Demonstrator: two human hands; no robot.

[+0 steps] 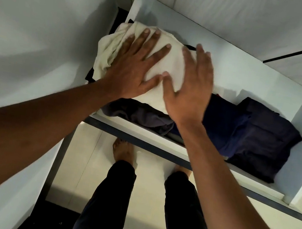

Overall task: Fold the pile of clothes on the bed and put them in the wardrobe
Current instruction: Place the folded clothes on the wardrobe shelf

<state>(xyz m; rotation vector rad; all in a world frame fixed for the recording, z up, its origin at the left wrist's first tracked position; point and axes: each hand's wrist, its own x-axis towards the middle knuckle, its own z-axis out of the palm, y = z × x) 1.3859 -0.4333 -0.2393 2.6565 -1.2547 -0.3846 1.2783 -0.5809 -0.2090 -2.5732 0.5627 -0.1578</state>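
Hands point(134, 65) flat, fingers spread, pressing cream garment point(172, 65).

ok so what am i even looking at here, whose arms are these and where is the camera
There is no machine here. A person wears one camera on the head, so the picture looks forward and down along their own arms. That is why their legs and a bare foot show below. The left hand and the right hand lie flat, fingers straight, on a folded cream garment on a wardrobe shelf. Neither of the hands grips anything; they seem to press the garment down. A dark grey garment lies under it, and navy clothes lie to its right.
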